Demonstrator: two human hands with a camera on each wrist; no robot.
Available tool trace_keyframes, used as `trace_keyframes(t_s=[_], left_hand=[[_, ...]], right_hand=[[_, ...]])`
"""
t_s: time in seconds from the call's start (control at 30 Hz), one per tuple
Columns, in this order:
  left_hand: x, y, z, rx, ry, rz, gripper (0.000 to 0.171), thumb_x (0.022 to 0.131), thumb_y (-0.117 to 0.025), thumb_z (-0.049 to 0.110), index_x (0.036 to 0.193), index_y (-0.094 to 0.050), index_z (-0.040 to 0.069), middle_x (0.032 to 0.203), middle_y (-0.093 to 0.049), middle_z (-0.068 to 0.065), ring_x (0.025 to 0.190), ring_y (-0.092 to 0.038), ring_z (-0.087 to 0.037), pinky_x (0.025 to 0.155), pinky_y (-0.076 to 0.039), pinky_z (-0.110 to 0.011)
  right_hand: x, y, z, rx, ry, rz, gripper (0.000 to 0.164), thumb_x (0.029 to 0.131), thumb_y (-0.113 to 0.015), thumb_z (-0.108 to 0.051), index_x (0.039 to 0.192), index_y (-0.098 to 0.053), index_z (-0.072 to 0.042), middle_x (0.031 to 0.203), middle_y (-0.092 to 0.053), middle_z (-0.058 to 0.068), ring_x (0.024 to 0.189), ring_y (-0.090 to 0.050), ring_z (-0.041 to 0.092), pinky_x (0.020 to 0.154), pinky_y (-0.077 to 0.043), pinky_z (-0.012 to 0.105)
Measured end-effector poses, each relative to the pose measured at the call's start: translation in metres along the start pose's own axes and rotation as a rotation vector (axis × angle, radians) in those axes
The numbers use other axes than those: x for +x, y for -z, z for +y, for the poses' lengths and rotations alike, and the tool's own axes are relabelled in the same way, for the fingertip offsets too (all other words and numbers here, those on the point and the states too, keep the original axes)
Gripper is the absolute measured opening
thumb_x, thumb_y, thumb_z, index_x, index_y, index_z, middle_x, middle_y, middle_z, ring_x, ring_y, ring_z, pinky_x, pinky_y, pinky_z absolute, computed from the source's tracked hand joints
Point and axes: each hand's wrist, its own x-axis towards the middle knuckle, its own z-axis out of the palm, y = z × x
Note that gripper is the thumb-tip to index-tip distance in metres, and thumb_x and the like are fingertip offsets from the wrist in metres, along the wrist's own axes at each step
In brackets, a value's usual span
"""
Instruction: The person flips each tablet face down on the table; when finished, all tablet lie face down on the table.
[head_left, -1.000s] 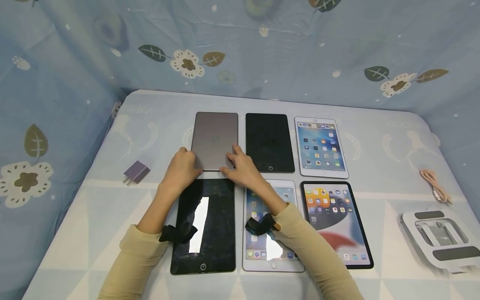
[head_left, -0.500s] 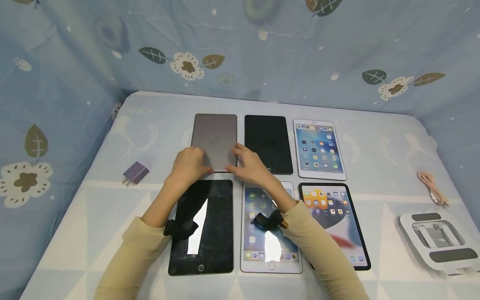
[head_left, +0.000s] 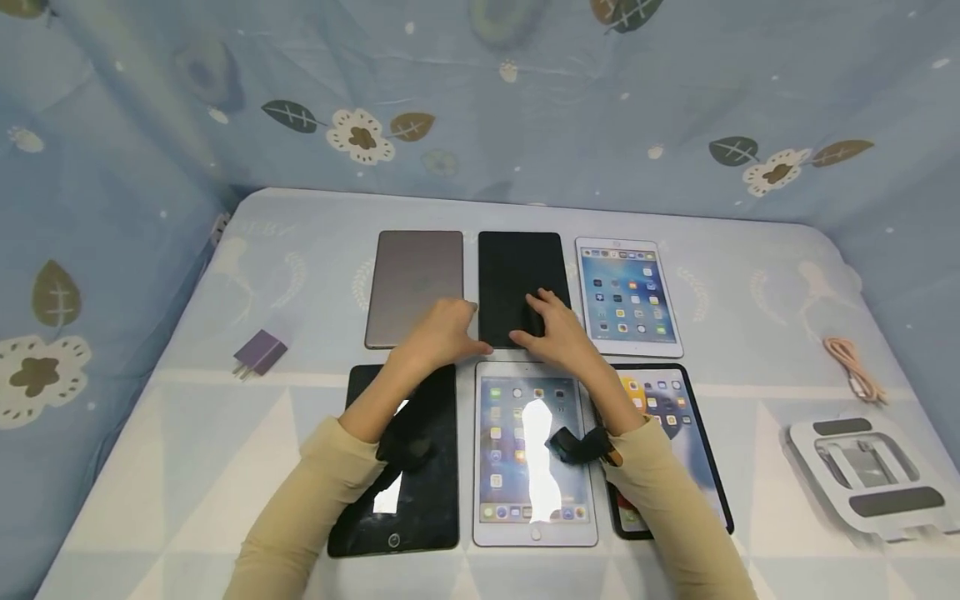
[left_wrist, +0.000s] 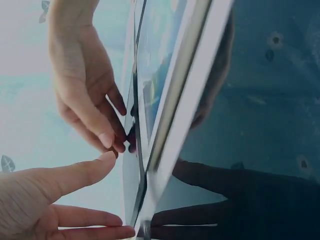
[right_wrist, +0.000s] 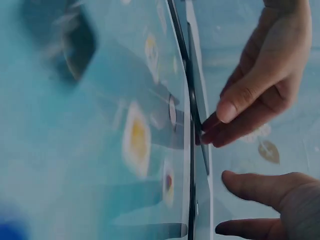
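the left hand (head_left: 438,333) hides the dark tablet's (head_left: 521,283) near left corner.

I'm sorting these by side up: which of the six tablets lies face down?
The grey tablet at the back left: it shows its plain metal back, while the other five show screens.
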Motion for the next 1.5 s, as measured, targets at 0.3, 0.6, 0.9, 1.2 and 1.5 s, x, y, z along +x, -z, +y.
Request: trace_keyframes(t_s=[0.3, 0.6, 0.9, 1.2, 1.5], left_hand=[[0.0, -0.009, 0.015, -0.026, 0.008, -0.01, 0.057, 0.079, -0.08, 0.029, 0.118, -0.06, -0.006, 0.112, -0.066, -0.02, 0.103, -0.064, -0.031, 0.089, -0.053, -0.041], [0.007, -0.014, 0.018, 0.065, -0.027, 0.07, 0.042, 0.074, -0.084, 0.023, 0.1, -0.066, -0.005, 0.099, -0.066, -0.018, 0.091, -0.064, -0.03, 0.08, -0.053, -0.04], [0.011, -0.019, 0.021, 0.103, -0.051, 0.112, 0.03, 0.073, -0.084, 0.018, 0.09, -0.07, -0.003, 0.093, -0.068, -0.017, 0.09, -0.062, -0.029, 0.078, -0.052, -0.04], [0.009, -0.02, 0.021, 0.104, -0.07, 0.109, 0.029, 0.08, -0.078, 0.014, 0.098, -0.068, -0.007, 0.097, -0.066, -0.02, 0.09, -0.063, -0.03, 0.08, -0.052, -0.039], [0.011, -0.021, 0.029, 0.093, -0.12, 0.085, 0.033, 0.085, -0.074, 0.015, 0.106, -0.065, -0.009, 0.104, -0.064, -0.022, 0.091, -0.063, -0.029, 0.08, -0.054, -0.039]], right_hand=[[-0.013, 0.007, 0.025, -0.046, -0.081, 0.027, 0.075, 0.092, -0.063, -0.028, 0.147, -0.027, 0.007, 0.158, -0.011, 0.027, 0.147, -0.003, 0.043, 0.116, -0.016, 0.061], [-0.013, 0.008, 0.034, -0.028, -0.127, 0.039, 0.088, 0.09, -0.064, -0.033, 0.147, -0.016, 0.014, 0.159, -0.003, 0.026, 0.148, 0.0, 0.04, 0.119, -0.012, 0.055], [-0.01, 0.008, 0.035, 0.368, -0.211, 0.149, 0.065, 0.088, -0.064, -0.016, 0.139, -0.037, 0.014, 0.162, -0.005, 0.017, 0.15, 0.001, 0.035, 0.121, -0.008, 0.052], [-0.017, 0.02, 0.02, 0.856, -0.209, 0.271, 0.052, 0.092, -0.051, 0.005, 0.142, -0.038, 0.006, 0.149, -0.039, 0.021, 0.138, -0.041, 0.029, 0.103, -0.044, 0.021], [-0.026, 0.033, 0.01, 0.9, -0.178, 0.311, 0.051, 0.093, -0.047, 0.005, 0.144, -0.039, 0.003, 0.146, -0.045, 0.021, 0.133, -0.047, 0.031, 0.081, -0.048, 0.008]])
